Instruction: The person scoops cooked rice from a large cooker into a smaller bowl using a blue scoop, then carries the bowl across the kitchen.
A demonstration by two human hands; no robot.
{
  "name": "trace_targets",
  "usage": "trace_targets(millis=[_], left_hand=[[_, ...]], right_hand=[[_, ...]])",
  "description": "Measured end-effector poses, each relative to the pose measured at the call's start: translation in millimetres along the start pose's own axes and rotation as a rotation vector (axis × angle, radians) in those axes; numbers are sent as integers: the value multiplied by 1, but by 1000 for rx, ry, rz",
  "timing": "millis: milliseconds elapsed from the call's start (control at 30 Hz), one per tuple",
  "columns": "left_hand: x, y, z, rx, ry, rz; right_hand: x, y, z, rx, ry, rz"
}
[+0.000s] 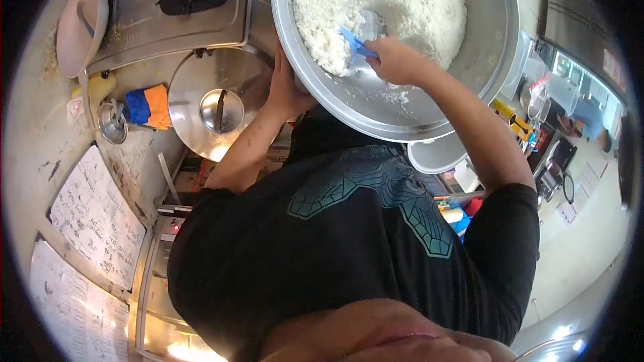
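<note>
A wide aluminium pot (495, 55) at the top of the view holds a mound of cooked white rice (427, 0). My right hand (395, 60) grips the handle of a blue plastic rice paddle (354, 45) inside the pot. The paddle's head touches the rice near a hollow where bare metal shows. Loose grains stick to the pot's near wall. My left hand (289, 83) holds the pot's outer left side just below the rim, its fingers partly hidden.
Left of the pot lies a large round metal lid (188, 105). Beyond it stand a gas stove (166, 35), a pale frying pan (75, 35), a small metal strainer (111, 123) and an orange-and-blue cloth (151, 106). A white container (437, 153) sits below the pot; another person (588, 120) appears far right.
</note>
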State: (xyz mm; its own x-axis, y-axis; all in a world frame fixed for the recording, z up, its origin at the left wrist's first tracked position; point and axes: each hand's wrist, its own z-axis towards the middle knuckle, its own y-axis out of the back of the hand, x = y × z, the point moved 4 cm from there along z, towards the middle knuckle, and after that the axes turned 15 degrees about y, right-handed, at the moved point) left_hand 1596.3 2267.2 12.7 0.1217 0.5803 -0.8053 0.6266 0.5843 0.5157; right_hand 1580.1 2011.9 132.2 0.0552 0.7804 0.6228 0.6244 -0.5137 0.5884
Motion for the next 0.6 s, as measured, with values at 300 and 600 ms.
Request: trace_targets(millis=[300,600], left_hand=[[-15,11,-3,-51,-3,16],[8,0,-15,-65,91,2]], right_hand=[[-38,22,1,228,220,281],[-26,91,-101,17,55,496]])
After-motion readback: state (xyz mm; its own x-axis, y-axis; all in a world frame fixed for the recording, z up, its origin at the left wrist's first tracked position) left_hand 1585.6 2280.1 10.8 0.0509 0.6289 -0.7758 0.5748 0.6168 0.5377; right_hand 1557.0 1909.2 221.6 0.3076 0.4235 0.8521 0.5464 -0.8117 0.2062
